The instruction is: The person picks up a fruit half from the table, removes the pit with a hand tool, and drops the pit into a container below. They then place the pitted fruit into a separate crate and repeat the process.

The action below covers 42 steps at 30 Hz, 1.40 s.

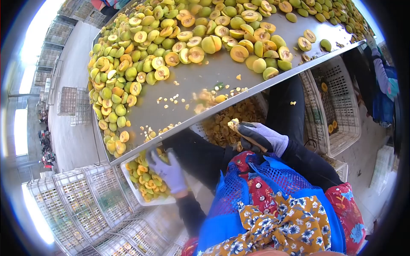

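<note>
My left hand (167, 170), in a pale lilac glove, is over the edge of a white crate (150, 202) of green-yellow fruit halves (147, 179). Its fingers are spread and a little blurred, with nothing visible in them. My right hand (261, 137), in a lilac glove with dark fingers, is closed in front of my lap around a small tool (259, 145) with a brown, wood-like handle. Yellow pulp (233, 123) shows at the tip by my fingers; the rest of the tool is hidden.
A metal table (188, 81) bears heaps of halved stone fruit (158, 38) and scattered pale bits. Beneath its edge are yellow-brown scraps (230, 121). Plastic crates (81, 192) stand at left; another crate (341, 106) is at right. Another person's sleeve (381, 70) shows far right.
</note>
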### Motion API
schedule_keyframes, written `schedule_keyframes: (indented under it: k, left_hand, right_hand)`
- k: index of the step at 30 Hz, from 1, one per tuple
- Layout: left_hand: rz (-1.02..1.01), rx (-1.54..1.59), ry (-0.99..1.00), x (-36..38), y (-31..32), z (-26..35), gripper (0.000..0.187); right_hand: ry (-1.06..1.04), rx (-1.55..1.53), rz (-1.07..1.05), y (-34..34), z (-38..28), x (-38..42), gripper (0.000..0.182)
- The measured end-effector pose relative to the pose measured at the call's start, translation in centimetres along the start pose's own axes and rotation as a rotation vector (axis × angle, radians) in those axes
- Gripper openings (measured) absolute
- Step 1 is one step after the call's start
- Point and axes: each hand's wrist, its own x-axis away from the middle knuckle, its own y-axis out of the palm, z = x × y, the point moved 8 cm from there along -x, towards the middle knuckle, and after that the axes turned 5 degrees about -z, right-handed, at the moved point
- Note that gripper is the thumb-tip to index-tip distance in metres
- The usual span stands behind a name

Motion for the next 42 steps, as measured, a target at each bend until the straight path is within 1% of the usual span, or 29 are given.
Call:
schedule_keyframes:
  k: [1,2,3,5,6,7,10,13,14,15,16,17,18,19,21,23,24,26,28,30,31,33,34,35,36,37,39,41,42]
  left_hand:
    - [-0.03,0.002,0.109,0.1,0.4,1.9,0.043]
    - [-0.275,0.275,0.121,0.2,3.0,2.9,0.05]
    - [-0.437,0.528,0.083,0.8,5.2,4.8,0.053]
    - [-0.783,0.811,0.098,2.2,10.1,8.0,0.046]
    - [-0.909,0.847,0.065,2.7,10.8,10.2,0.045]
    - [-1.04,0.877,0.029,3.2,11.2,12.1,0.044]
    - [-1.122,0.963,-0.004,3.7,12.6,12.9,0.041]
    - [-1.375,1.09,-0.344,4.3,12.3,13.1,0.041]
    - [-1.351,1.012,-0.297,4.2,12.7,12.9,0.048]
    - [-1.178,0.719,-0.003,3.2,12.7,12.4,0.05]
    - [-0.979,0.424,0.27,2.4,12.3,12.7,0.053]
    - [-0.754,0.129,0.522,1.9,11.6,13.5,0.055]
    - [-0.705,0.081,0.57,1.7,11.1,13.4,0.059]
    - [-0.713,0.202,0.543,0.4,11.1,12.9,0.054]
    - [-0.835,0.141,0.267,-4.1,11.0,13.2,0.046]
    - [-0.532,0.071,0.369,-10.7,12.7,14.5,0.04]
    - [-0.284,-0.136,0.646,-14.1,15.0,15.2,0.039]
    - [-0.355,-0.075,0.38,-20.5,18.0,17.6,0.046]
    - [-0.523,-0.291,0.29,-21.9,20.2,19.7,0.053]
    - [-0.565,-0.351,0.354,-21.4,21.3,20.6,0.055]
    - [-0.589,-0.385,0.384,-21.1,22.1,20.4,0.056]
    - [-0.589,-0.158,0.466,-20.5,23.0,18.5,0.054]
    - [-0.603,-0.001,0.512,-20.2,23.1,17.3,0.052]
    - [-0.611,0.159,0.553,-19.2,21.4,17.6,0.051]
    - [-0.783,0.439,0.317,-17.6,20.8,16.1,0.047]
    - [-0.939,0.714,0.065,-14.7,18.3,16.5,0.044]
    - [-1.019,0.987,-0.121,-10.2,15.6,16.5,0.036]
    - [-1.036,1.107,-0.249,-6.7,14.2,15.3,0.037]
    - [-1.07,1.127,-0.256,-5.3,14.8,13.9,0.04]
  right_hand:
    - [0.015,-0.025,-0.033,-0.1,0.7,-0.5,0.051]
    - [0.031,-0.048,-0.066,-0.1,1.2,-0.8,0.051]
    - [0.026,-0.047,-0.094,0.0,1.3,-1.0,0.051]
    - [0.004,-0.047,-0.14,0.2,1.2,-0.9,0.052]
    - [-0.029,0.072,-0.164,0.0,0.4,-0.5,0.05]
    - [-0.015,-0.054,-0.221,0.4,0.1,0.2,0.048]
    - [0.007,-0.139,-0.27,-0.3,0.0,1.0,0.045]
    - [0.052,-0.267,-0.357,0.3,-0.7,1.5,0.041]
    - [0.058,-0.272,-0.361,0.1,-0.2,1.0,0.04]
    - [0.064,-0.28,-0.365,0.1,0.1,0.8,0.038]
    - [0.163,-0.335,-0.25,0.2,0.4,0.2,0.035]
    - [0.099,-0.317,-0.197,-0.5,0.5,-0.4,0.036]
    - [0.036,-0.301,-0.145,-1.1,1.1,-1.2,0.036]
    - [-0.027,-0.286,-0.091,-1.8,1.2,-1.7,0.036]
    - [-0.003,-0.274,-0.124,-2.0,-0.5,-0.3,0.037]
    - [-0.01,-0.22,-0.124,-2.2,-1.2,0.0,0.038]
    - [-0.016,-0.197,-0.121,-2.3,-1.3,0.1,0.039]
    - [-0.055,-0.138,-0.099,-2.6,-1.4,0.2,0.04]
    - [-0.04,-0.117,-0.084,-2.7,-1.3,0.8,0.042]
    - [0.024,-0.13,-0.077,-2.8,-1.4,1.7,0.043]
    - [-0.054,-0.038,-0.039,-3.3,-1.7,1.8,0.043]
    - [-0.207,0.137,0.033,-4.0,-1.9,2.0,0.042]
    - [-0.187,0.134,0.105,-4.3,-2.3,1.9,0.034]
    - [-0.312,0.291,0.147,-4.4,-3.6,2.2,0.032]
    - [-0.436,0.447,0.188,-4.3,-4.7,2.6,0.03]
    - [-0.507,0.565,0.214,-3.9,-5.7,2.9,0.029]
    - [-0.647,0.802,0.298,-3.1,-7.6,3.5,0.027]
    - [-0.566,0.746,0.377,-2.0,-9.1,3.1,0.025]
    - [-0.6,0.874,0.413,-1.1,-9.9,3.2,0.025]
